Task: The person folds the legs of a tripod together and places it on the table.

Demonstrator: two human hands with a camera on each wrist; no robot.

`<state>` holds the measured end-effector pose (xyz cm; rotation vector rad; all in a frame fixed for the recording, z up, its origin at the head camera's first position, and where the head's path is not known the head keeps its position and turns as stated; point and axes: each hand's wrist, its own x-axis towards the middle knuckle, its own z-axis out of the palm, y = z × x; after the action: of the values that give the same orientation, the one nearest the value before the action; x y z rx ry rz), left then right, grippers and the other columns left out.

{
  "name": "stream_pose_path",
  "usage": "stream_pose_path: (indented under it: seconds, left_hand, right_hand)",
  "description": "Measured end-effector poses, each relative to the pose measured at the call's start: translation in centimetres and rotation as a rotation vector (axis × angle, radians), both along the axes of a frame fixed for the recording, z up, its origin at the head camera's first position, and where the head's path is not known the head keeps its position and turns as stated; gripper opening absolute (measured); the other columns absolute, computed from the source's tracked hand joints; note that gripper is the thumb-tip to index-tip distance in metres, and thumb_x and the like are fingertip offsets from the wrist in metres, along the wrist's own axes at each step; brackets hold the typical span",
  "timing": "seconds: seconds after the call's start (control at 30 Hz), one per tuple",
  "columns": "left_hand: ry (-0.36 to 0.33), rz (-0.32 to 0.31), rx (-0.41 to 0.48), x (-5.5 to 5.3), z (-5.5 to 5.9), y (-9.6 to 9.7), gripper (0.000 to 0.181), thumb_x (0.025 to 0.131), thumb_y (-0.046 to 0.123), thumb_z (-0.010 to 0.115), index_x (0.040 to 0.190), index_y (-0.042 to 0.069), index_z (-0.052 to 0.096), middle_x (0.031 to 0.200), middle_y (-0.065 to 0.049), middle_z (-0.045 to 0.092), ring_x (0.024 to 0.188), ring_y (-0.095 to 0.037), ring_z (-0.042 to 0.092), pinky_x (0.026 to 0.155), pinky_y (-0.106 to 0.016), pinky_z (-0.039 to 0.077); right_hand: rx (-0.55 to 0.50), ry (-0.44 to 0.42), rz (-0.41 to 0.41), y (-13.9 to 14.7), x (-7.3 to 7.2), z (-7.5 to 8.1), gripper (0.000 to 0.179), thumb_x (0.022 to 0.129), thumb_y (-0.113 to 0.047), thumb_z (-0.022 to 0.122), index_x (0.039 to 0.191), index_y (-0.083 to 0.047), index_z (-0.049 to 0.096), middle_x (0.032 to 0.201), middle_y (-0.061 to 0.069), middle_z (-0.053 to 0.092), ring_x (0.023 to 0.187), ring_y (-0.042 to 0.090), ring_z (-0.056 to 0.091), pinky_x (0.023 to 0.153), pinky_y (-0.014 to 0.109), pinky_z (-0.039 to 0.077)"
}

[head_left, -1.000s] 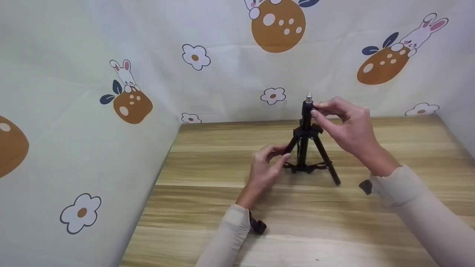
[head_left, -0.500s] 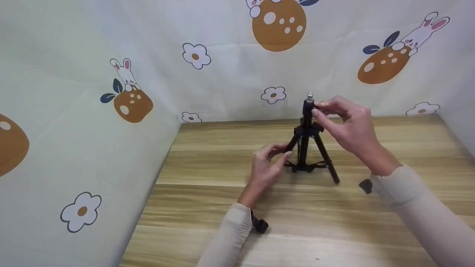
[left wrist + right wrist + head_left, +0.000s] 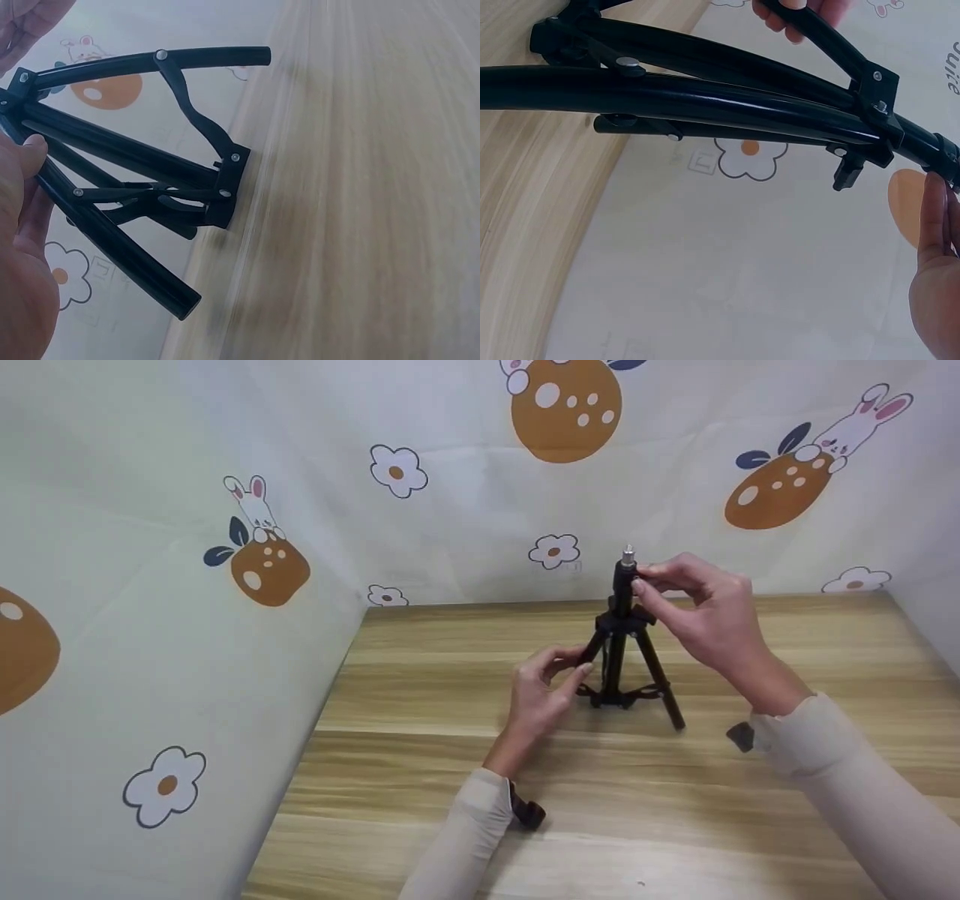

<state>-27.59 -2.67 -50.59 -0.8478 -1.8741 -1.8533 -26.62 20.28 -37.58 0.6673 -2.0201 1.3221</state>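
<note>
A small black tripod [image 3: 615,656] with a silver screw tip stands upright in the head view, its legs spread partway. My left hand [image 3: 541,690] pinches the tripod's left leg between thumb and fingers. High on the centre column, just under the silver tip, the thumb and fingertips of my right hand [image 3: 709,611] pinch the column's side. In the left wrist view the tripod's braces [image 3: 199,112] and lower hub show, with the left thumb [image 3: 31,154] on a leg. The right wrist view has the fingers [image 3: 934,217] at the column's upper end.
The tripod is over a wood-grain table [image 3: 420,780]. A pale cloth [image 3: 465,510] printed with rabbits, oranges and flowers rises behind and at both sides. Black straps [image 3: 529,814] sit at the wrists.
Both hands keep their hold on the tripod. The tripod and left hand shift very slightly up and to the right in view, along with a small drift of the whole scene.
</note>
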Motion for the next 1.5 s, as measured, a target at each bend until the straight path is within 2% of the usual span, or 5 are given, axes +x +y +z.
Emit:
stream_pose_path:
  seconds: [0.33, 0.67, 1.17, 1.5]
  left_hand:
    - [0.002, -0.001, 0.002, -0.1, 0.1, 0.3, 0.020, 0.093, -0.003, 0.082, 0.111, -0.006, 0.075, 0.114, -0.022, 0.080, 0.105, -0.031, 0.080, 0.099, -0.036, 0.069]
    - [0.013, -0.023, 0.029, -0.1, 0.3, 0.5, 0.020, 0.093, -0.005, 0.081, 0.111, -0.009, 0.073, 0.116, -0.025, 0.078, 0.110, -0.033, 0.078, 0.100, -0.037, 0.069]
    - [-0.009, -0.010, 0.054, -0.2, 0.2, 0.9, 0.020, 0.092, -0.007, 0.081, 0.110, -0.010, 0.072, 0.117, -0.027, 0.077, 0.111, -0.032, 0.079, 0.101, -0.038, 0.069]
    - [0.010, 0.007, 0.069, -0.2, 0.2, 1.2, 0.019, 0.091, -0.009, 0.081, 0.109, -0.010, 0.072, 0.115, -0.026, 0.077, 0.110, -0.031, 0.078, 0.099, -0.038, 0.069]
  right_hand:
    - [0.001, -0.027, -0.025, 0.1, -0.3, -0.1, 0.014, 0.093, -0.001, 0.083, 0.107, -0.003, 0.080, 0.110, 0.010, 0.084, 0.100, -0.001, 0.079, 0.097, 0.015, 0.063]
    - [-0.016, 0.017, 0.011, 0.1, -0.3, 0.0, 0.014, 0.091, 0.004, 0.084, 0.103, -0.004, 0.081, 0.105, 0.011, 0.085, 0.096, 0.002, 0.080, 0.093, 0.019, 0.067]
    - [-0.010, -0.016, 0.003, -0.1, -0.3, 0.1, 0.011, 0.094, 0.001, 0.083, 0.104, -0.003, 0.081, 0.108, 0.011, 0.084, 0.097, 0.000, 0.080, 0.092, 0.016, 0.065]
    - [-0.022, -0.020, 0.009, -0.1, -0.2, 0.1, 0.015, 0.092, 0.005, 0.082, 0.105, -0.003, 0.081, 0.107, 0.012, 0.084, 0.096, -0.001, 0.079, 0.093, 0.018, 0.066]
